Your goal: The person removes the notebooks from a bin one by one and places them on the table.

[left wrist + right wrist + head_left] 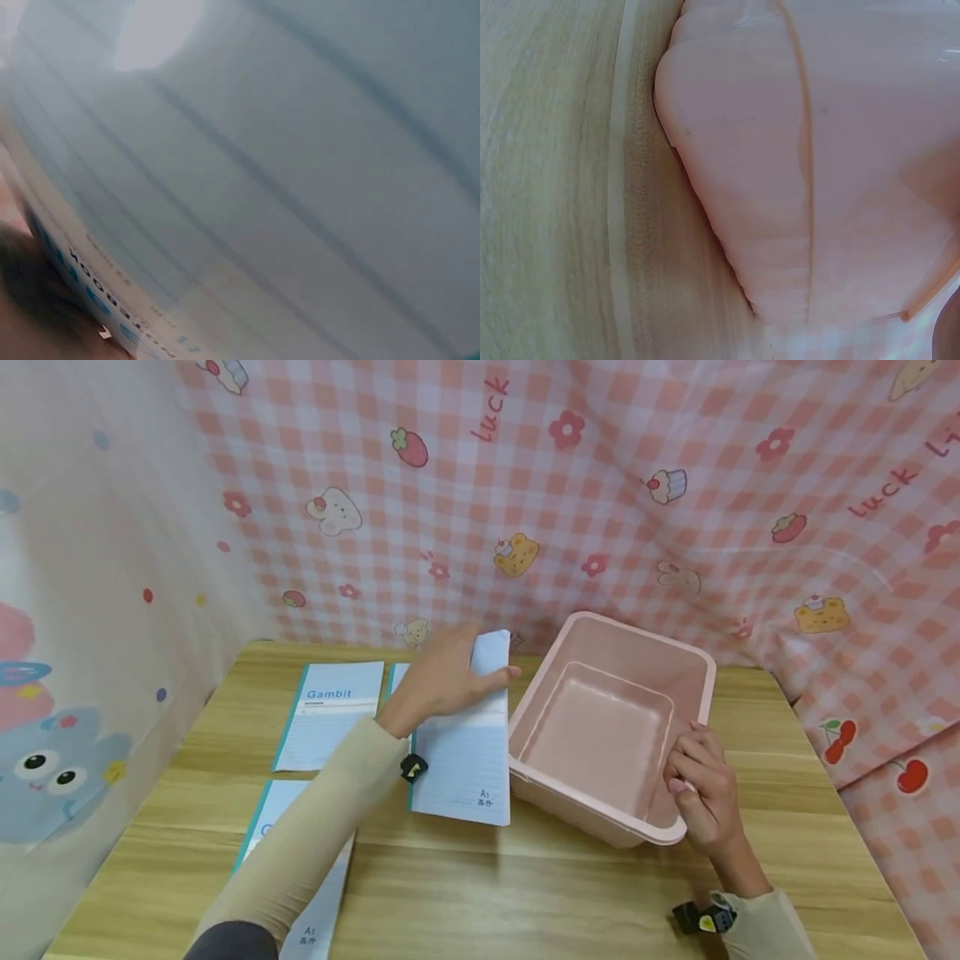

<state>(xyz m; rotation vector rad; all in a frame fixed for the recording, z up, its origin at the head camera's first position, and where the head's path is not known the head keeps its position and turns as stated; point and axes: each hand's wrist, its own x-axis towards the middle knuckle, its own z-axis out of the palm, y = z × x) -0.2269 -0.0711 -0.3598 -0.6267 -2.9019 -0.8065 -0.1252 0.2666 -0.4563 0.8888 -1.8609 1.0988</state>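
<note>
My left hand [450,681] grips a pale blue notebook [461,768] near its top, thumb across the cover and the other fingers hidden behind it. The notebook stands tilted beside the left wall of a pink plastic bin [600,814]; its lined cover fills the left wrist view. Left of that hand, a strip of pale blue cover with a teal edge [392,681] shows; whether it belongs to another notebook I cannot tell. My right hand [705,785] holds the right rim of the bin, fingers curled over it. No contents show inside the bin, which leans a little.
Two more notebooks lie on the wooden table [450,893]: one at the back left [333,718], and a front one [318,902] partly covered by my left forearm. A pink checked cloth [570,510] hangs behind the table, with a white printed cloth [97,568] at left.
</note>
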